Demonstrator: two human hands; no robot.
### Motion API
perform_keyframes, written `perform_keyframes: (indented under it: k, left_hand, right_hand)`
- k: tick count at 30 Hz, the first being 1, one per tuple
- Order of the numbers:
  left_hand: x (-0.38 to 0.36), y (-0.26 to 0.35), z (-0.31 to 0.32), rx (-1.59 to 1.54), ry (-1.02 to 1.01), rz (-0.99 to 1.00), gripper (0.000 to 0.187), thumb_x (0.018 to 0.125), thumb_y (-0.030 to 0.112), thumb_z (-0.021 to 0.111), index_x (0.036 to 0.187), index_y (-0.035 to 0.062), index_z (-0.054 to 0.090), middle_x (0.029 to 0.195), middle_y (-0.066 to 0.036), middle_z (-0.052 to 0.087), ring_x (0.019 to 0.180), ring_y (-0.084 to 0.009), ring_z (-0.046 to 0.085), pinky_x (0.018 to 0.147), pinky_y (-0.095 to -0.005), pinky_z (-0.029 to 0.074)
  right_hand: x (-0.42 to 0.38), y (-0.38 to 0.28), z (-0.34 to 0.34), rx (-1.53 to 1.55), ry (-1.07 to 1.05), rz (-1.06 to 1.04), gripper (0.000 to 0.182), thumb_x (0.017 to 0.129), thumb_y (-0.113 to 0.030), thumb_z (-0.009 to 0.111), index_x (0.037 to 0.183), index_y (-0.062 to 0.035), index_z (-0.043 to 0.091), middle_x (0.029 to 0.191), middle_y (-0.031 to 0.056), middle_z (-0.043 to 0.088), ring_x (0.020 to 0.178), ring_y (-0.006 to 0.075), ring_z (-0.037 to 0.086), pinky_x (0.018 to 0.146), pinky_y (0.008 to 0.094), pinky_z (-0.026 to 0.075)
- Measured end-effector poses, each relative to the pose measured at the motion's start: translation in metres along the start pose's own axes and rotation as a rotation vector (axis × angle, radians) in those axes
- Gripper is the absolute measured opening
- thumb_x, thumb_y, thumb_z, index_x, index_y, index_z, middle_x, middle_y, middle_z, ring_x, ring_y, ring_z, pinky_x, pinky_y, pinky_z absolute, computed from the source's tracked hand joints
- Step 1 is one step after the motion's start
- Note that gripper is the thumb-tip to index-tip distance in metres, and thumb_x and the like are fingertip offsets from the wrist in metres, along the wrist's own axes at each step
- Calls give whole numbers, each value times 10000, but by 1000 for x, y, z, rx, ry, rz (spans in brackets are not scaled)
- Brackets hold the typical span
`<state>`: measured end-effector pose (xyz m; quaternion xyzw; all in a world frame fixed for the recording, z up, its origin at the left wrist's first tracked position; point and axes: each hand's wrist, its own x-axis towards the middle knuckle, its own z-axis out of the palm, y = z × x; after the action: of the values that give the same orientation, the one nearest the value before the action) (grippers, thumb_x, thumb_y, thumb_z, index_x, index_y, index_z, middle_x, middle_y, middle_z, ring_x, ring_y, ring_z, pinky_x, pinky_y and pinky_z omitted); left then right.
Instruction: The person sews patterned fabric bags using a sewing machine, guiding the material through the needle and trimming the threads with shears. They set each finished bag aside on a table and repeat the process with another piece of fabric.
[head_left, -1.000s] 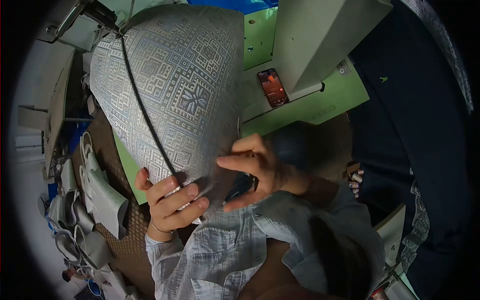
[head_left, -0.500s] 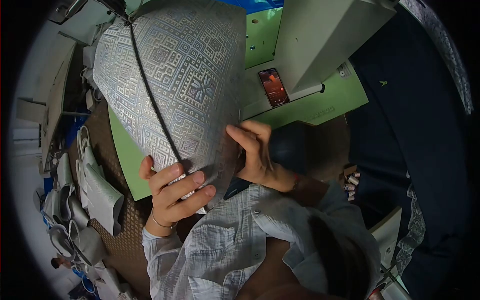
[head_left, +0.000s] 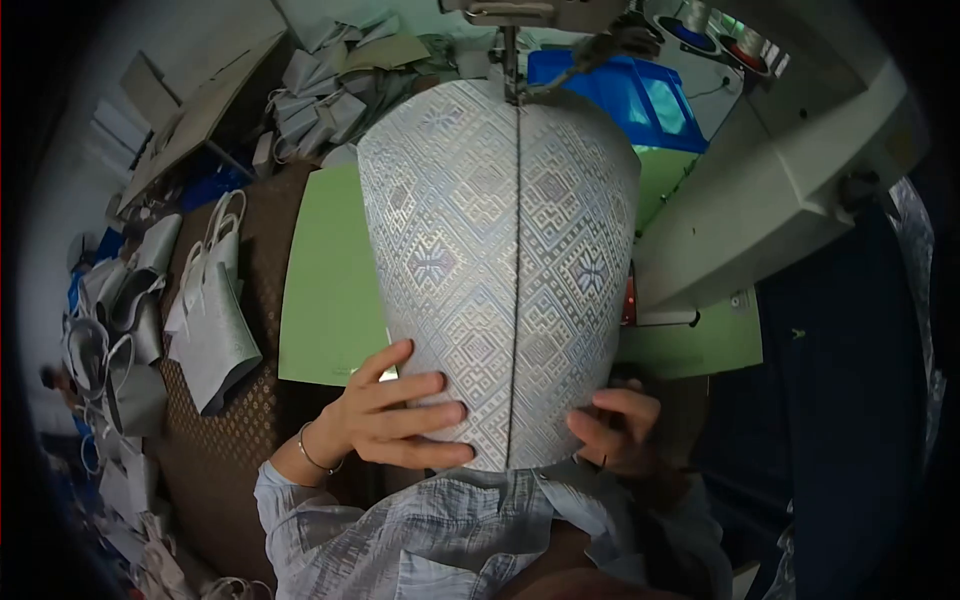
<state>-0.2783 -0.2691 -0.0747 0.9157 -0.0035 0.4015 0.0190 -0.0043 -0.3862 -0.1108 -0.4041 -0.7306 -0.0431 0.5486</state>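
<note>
A large curved panel of silvery fabric [head_left: 470, 270], woven with a geometric diamond pattern, fills the middle of the view. Down its centre runs a thin dark strip [head_left: 516, 300], nearly upright. The panel's far edge lies beneath the presser foot of a sewing machine [head_left: 512, 70]. My left hand [head_left: 405, 415] grips the near left edge, its fingers spread on top and the thumb hidden. At the near right edge, my right hand [head_left: 620, 425] holds the panel with bent fingers, partly in shadow and partly hidden behind it.
The green machine bed [head_left: 330, 280] shows on both sides of the panel. Behind stands a blue plastic bin [head_left: 660, 100], near thread cones [head_left: 695, 20]. Silvery handled bags [head_left: 215, 320] lie on the brown patterned surface at left. A phone edge [head_left: 628, 300] peeks out at right.
The panel has swung round so its dark strip, formerly slanted, runs straight towards me. My right hand has moved right and down to the near edge; the view has shifted too.
</note>
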Motion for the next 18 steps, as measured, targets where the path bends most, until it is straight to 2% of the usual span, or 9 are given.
perform_keyframes:
  k: [1,4,7,18]
  left_hand:
    - [4,4,-2,-3,34,8,361,855,313,711,1206,358,640,1295,28,593,1257,-243,521,1096,-533,381]
    - [11,7,-9,-52,50,51,356,861,332,701,1211,362,641,1274,32,607,1246,-235,532,1085,-534,398]
    - [9,5,-8,-60,63,49,370,851,366,710,1214,370,639,1272,49,608,1222,-228,553,1070,-542,413]
    - [14,-2,-5,-57,54,23,394,827,411,728,1209,375,642,1271,72,605,1197,-217,572,1041,-533,442]
  right_hand:
    - [1,-2,-6,-32,-99,-2,458,765,-38,753,1156,-258,662,1122,48,452,821,156,519,677,271,468]
    - [-5,-5,-6,30,-89,25,478,755,-64,770,1155,-302,660,1139,33,444,873,165,518,690,275,476]
    - [6,-7,-13,25,-169,4,483,757,-69,769,1163,-307,659,1140,30,441,887,160,512,695,265,479]
    - [8,-5,-17,-8,-194,45,480,757,-95,780,1156,-333,660,1133,22,443,899,157,505,705,262,470]
